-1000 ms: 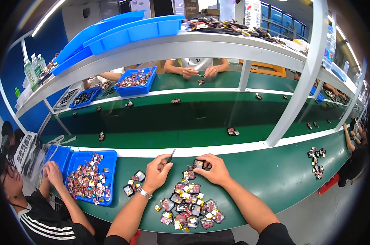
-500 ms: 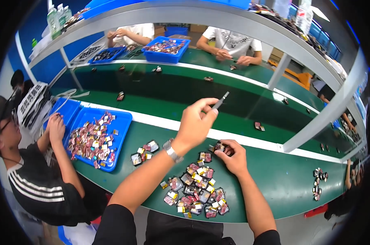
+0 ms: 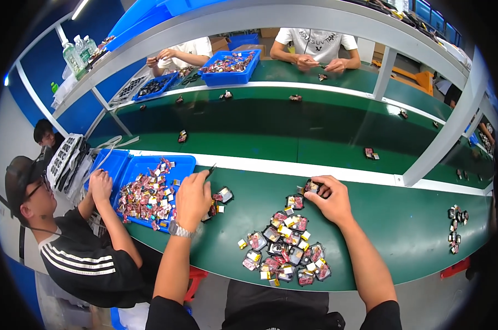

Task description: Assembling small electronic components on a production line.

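Note:
My left hand [image 3: 193, 201] is over the right edge of a blue tray [image 3: 189, 165] of small red, white and yellow electronic parts. Its fingers are closed on a slim dark tool [image 3: 211, 169], whose end sticks out past the fingertips; the tool looks like tweezers. Farther right, my right hand [image 3: 332, 201] pinches a small black-cased electronic module [image 3: 312, 187] just above the green table. A loose pile of similar modules [image 3: 285, 247] with red boards and yellow-and-white pieces lies between my forearms. A few more modules [image 3: 223, 195] rest beside my left hand, partly covered by it.
A co-worker [image 3: 84, 236] in a black striped shirt sits at the left by the tray. Across a green conveyor [image 3: 260, 124] carrying scattered modules, two people work beside another blue bin [image 3: 230, 80]. A grey post [image 3: 447, 132] stands right; more modules [image 3: 455, 228] lie at far right.
My left hand has swung left and nearer, from beside the right hand to the tray's edge, still with the slim tool. My right hand keeps the module. The whole view has shifted somewhat.

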Motion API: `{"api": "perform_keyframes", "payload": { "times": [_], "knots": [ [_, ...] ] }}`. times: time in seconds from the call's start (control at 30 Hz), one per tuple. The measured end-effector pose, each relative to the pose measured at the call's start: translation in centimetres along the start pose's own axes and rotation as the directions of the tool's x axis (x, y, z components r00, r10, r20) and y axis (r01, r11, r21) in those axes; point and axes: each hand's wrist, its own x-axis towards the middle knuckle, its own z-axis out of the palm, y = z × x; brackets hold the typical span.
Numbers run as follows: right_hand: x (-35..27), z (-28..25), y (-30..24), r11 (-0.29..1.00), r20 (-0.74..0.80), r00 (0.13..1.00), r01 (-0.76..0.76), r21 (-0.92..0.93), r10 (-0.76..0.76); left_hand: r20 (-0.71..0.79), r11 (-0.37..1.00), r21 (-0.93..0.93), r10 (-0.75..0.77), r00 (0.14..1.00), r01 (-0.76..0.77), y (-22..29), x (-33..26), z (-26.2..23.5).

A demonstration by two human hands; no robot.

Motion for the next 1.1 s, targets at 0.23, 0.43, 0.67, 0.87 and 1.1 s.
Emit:
{"api": "perform_keyframes", "payload": {
  "times": [0.23,0.43,0.67,0.87,1.1],
  "knots": [
    [0.1,-0.2,0.1,0.995,0.028,0.995,0.093,-0.027,-0.093,-0.052,0.942,-0.303,0.136,0.989,-0.146,6.5,-0.7,0.2],
    [-0.6,0.3,-2.5,0.975,0.119,0.968,0.22,0.012,-0.22,0.29,0.695,-0.708,0.128,0.948,0.123,9.1,1.6,3.2],
    [1.0,0.2,-3.6,0.939,0.289,0.9,0.344,-0.014,-0.325,0.678,0.092,-0.646,0.526,0.514,0.758,8.7,4.1,7.1],
    [2.2,2.1,-1.1,0.971,0.055,0.971,0.228,0.072,-0.232,0.644,-0.163,-0.704,0.262,0.719,0.691,8.1,3.2,7.5],
    [2.0,3.9,-1.0,0.967,0.088,0.978,0.169,0.191,-0.188,0.593,-0.241,-0.743,0.197,0.781,0.624,9.2,2.6,8.6]
  ]
}}
